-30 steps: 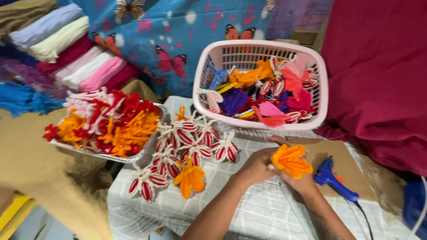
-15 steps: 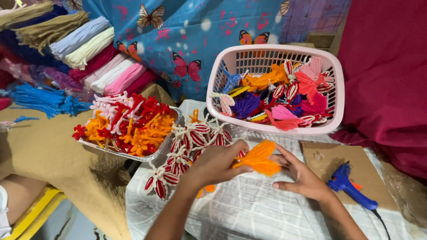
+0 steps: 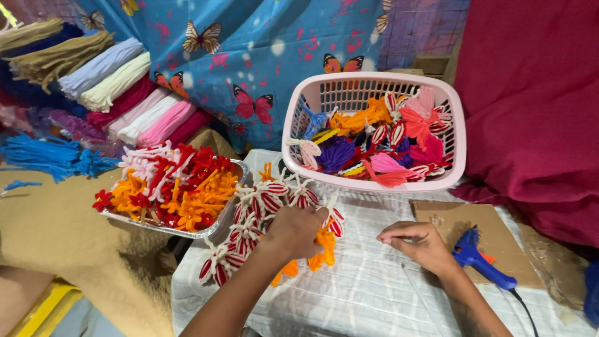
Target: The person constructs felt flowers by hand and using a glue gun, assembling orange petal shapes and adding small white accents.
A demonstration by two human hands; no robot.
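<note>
Orange pipe-cleaner flower (image 3: 324, 246): on the white cloth (image 3: 374, 293), beside the red-and-white flowers (image 3: 262, 212), under the left hand (image 3: 298, 229) (fingers curled over it). Right hand (image 3: 419, 244): loosely closed, empty. Pink basket (image 3: 373, 128) beyond holds many finished pieces; more lie unsorted

Tray (image 3: 231, 224) left, basket (image 3: 452, 134) behind, glue gun (image 3: 483, 265) right, probably on cardboard (image 3: 499, 234).

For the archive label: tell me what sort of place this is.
Most likely a home craft workspace for making pipe-cleaner flowers. Bundles of coloured pipe cleaners are stacked at the back, a pink basket holds finished flowers, and a blue glue gun lies near the right hand.
</note>
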